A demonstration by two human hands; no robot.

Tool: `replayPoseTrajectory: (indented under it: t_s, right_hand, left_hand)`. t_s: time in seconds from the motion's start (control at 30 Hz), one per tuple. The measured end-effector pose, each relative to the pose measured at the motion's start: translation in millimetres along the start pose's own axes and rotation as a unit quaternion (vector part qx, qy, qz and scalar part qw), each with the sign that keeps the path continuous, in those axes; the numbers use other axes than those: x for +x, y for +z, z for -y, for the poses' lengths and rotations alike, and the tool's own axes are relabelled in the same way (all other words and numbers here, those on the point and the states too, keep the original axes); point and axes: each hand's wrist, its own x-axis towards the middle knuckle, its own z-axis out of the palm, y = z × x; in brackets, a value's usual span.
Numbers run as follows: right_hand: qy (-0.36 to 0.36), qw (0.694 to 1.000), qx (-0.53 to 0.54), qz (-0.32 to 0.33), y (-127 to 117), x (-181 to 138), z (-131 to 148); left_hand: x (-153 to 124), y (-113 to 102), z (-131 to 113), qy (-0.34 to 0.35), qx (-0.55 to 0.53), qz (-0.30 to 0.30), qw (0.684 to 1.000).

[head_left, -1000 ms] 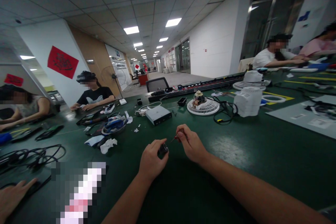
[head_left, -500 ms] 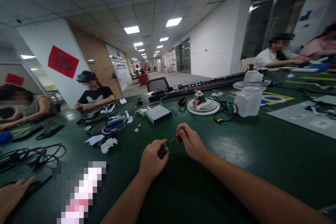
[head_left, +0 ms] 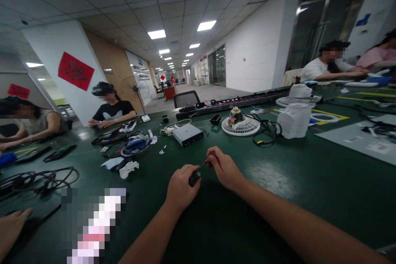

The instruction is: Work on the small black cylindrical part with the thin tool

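Between the fingers of my left hand (head_left: 182, 185) is a small black part (head_left: 194, 178) with a greyish end; its exact kind is hard to make out. My right hand (head_left: 225, 167) pinches the red handle of a screwdriver (head_left: 206, 161), whose thin shaft slopes down toward the black part. The tip lies close to the part, partly behind my left fingers, so contact cannot be told. Both hands are held above the green table (head_left: 272, 218).
Ahead lie a silver disc drive (head_left: 187, 135), a small black box (head_left: 215, 119), a white fan grille with a motor (head_left: 241, 126) and a white housing (head_left: 293, 121). Cables (head_left: 40, 181) and scraps lie left. Another person's hand (head_left: 14, 229) is at the lower left; others sit around the table.
The screwdriver tip and the black part have come closer together, and less of the shaft shows. The black part has turned slightly in my left hand. The other person's hand has shifted left.
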Motion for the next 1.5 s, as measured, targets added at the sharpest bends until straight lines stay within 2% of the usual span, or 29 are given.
replayPoseTrajectory:
  t_s: [0.17,0.3,0.4,0.5,0.7,0.87,1.0,1.1,1.2,1.27,1.4,1.5]
  right_hand:
    - [0.007,0.999,0.032,0.021,0.2,0.4,0.0]
    - [0.01,1.0,0.019,0.017,0.9,0.8,0.0]
    - [-0.002,0.999,0.009,0.042,-0.8,1.8,1.2]
    - [-0.011,0.998,-0.043,0.032,-5.3,3.4,4.5]
    - [-0.079,0.987,-0.129,-0.045,-12.4,5.4,8.0]
    - [-0.101,0.983,-0.147,-0.04,-12.7,6.8,0.8]
    - [-0.094,0.97,-0.224,-0.032,-17.4,10.1,-5.2]
    - [-0.039,0.951,-0.307,-0.006,-21.2,13.0,-15.1]
    - [0.046,0.928,-0.36,0.079,-22.6,14.4,-28.2]
    - [0.074,0.914,-0.377,0.131,-22.2,14.6,-34.4]
    - [0.066,0.907,-0.382,0.163,-19.7,15.2,-34.8]
    - [0.045,0.927,-0.339,0.156,-15.8,14.4,-27.0]
  left_hand:
    - [-0.2,0.8,1.9,-0.005,0.008,-0.002,1.0]
    - [-0.8,3.4,5.5,-0.002,0.013,-0.008,1.0]
    - [-1.2,4.7,7.2,-0.002,0.026,0.0,1.0]
    - [-1.5,6.0,8.6,-0.009,0.046,0.004,0.999]
    - [-1.5,5.8,11.2,-0.052,0.07,0.007,0.996]
    - [-1.5,3.6,10.9,-0.061,0.067,0.007,0.996]
    - [-1.5,4.6,11.4,-0.061,0.062,0.012,0.996]
    - [-1.6,5.2,12.1,-0.067,0.059,0.018,0.996]
    - [-1.6,4.3,11.4,-0.079,0.056,0.029,0.995]
    - [-1.4,3.2,10.2,-0.088,0.055,0.034,0.994]
    - [-0.6,2.5,8.5,-0.089,0.057,0.031,0.994]
    - [-0.6,3.5,9.3,-0.09,0.055,0.023,0.994]
